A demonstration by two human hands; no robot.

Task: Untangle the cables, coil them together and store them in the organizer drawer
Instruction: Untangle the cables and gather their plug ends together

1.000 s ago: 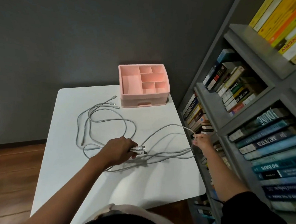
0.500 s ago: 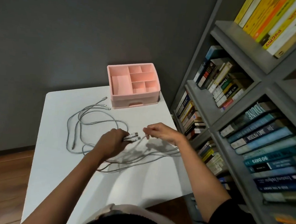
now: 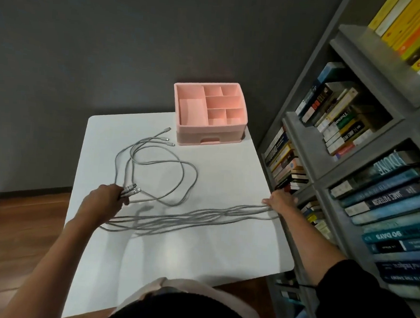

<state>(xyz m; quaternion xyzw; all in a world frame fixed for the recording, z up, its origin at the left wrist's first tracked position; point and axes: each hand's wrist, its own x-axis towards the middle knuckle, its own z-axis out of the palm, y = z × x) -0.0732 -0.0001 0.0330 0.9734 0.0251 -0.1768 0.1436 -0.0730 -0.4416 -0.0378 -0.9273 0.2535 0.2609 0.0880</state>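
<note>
Several grey cables (image 3: 176,215) are stretched in one long bundle across the desk (image 3: 198,256), from 9 o'clock over to 3 o'clock. At 9 o'clock the plug ends (image 3: 132,189) are clenched in the left hand (image 3: 108,200), fingers curled round them, with the plugs poking out toward 1 o'clock. At the 3 o'clock edge the far end of the bundle is gripped by the right hand (image 3: 280,202), its thumb stuck out toward 9 o'clock. Loose loops are left lying flat around the desk's middle, and three free connectors (image 3: 167,139) are laid at 11 o'clock, just beside the pink organizer (image 3: 208,124). That organizer is set at 12 o'clock, with its drawer (image 3: 209,140) closed. Books (image 3: 383,201) are packed into the shelf (image 3: 300,144) off at 3 o'clock.
</note>
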